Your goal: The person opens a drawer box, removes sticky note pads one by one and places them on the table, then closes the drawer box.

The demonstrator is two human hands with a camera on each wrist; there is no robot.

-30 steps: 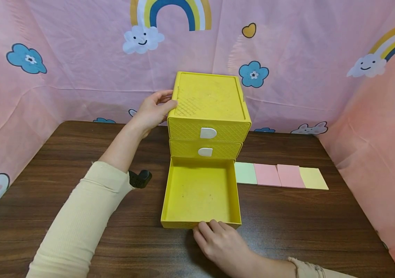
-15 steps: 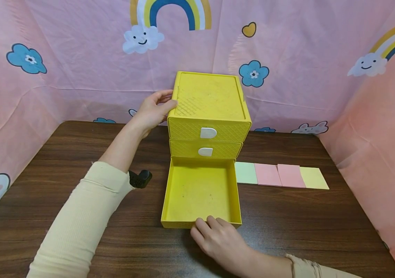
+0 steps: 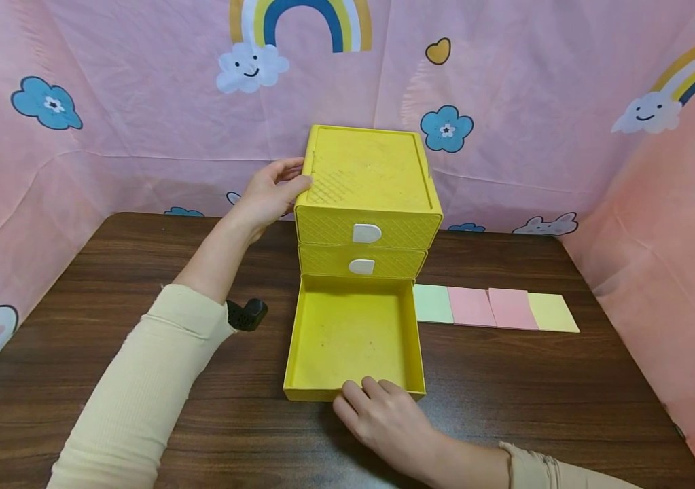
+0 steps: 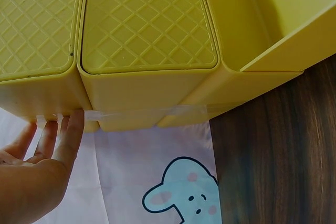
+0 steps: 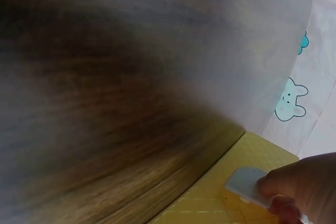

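Observation:
A yellow three-tier drawer unit (image 3: 365,170) stands on the table, its two upper drawers pushed in and its bottom drawer (image 3: 356,333) pulled out. My left hand (image 3: 268,197) touches the unit's left side near the top, thumb at the upper edge; in the left wrist view its fingers (image 4: 71,140) lie fairly straight against the side wall. At the bottom drawer's front is my right hand (image 3: 386,424), fingers bent at the rim. The right wrist view shows its thumb (image 5: 294,182) on a white handle (image 5: 247,182), gripping it; the other fingers are mostly out of sight.
Right of the unit, a row of green, pink and yellow sticky-note pads (image 3: 509,309) lies on the dark wooden table (image 3: 506,394). A pink patterned cloth (image 3: 170,102) hangs behind and at the sides. A black wrist device (image 3: 247,314) sits at the left cuff.
My right hand has shifted slightly left and up at the bottom drawer's front, knuckles now higher over the rim. The drawer and left hand look unmoved.

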